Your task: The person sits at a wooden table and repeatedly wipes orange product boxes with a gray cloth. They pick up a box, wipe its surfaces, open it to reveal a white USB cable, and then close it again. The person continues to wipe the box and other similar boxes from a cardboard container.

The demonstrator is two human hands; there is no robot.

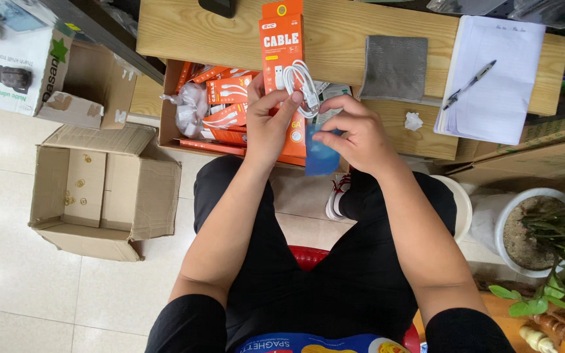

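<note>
The left hand (268,124) pinches the orange package (282,65) and white cable (301,85) above the box (168,124). The right hand (354,134) pinches a blue card (322,157). A loose grip might let the cable slip out.

The orange cable package (282,59) is glossy printed card, and the coiled white cable (301,82) on it looks like smooth plastic. The tabletop (184,29) is pale, matt grained wood. The open box (99,189) is rough brown cardboard, the floor (8,287) glossy tile, the notepad (495,72) matt paper.
</note>
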